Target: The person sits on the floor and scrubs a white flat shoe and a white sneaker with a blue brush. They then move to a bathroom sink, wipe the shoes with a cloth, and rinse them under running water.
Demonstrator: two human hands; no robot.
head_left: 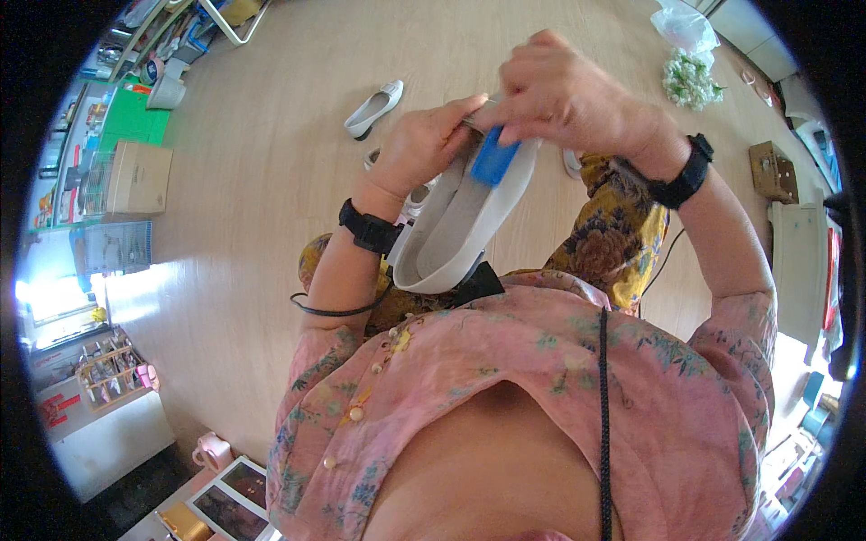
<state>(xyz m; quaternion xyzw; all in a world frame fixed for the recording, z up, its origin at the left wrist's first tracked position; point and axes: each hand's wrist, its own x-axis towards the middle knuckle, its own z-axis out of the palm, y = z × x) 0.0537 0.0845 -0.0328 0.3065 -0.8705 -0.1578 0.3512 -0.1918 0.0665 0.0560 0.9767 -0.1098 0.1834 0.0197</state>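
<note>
A white slip-on shoe (pixel 464 223) with a grey insole is held tilted in front of my body, its heel end toward me. My left hand (pixel 426 145) grips the shoe along its left side, near the front of the opening. Above the shoe's far end, my right hand (pixel 565 101) is blurred, with curled fingers against a flat blue object (pixel 496 157). That blue object lies over the shoe opening and is blurred too; what it is cannot be told. Both hands meet around the shoe's front, which they largely hide.
Another white shoe (pixel 374 108) stands on the wooden floor (pixel 270 135); more footwear is partly hidden under my arms. White flowers (pixel 690 80) lie by a plastic bag (pixel 685 27). Cardboard boxes (pixel 140 177) and shelves line the left. A black cable (pixel 663 260) runs beside my leg.
</note>
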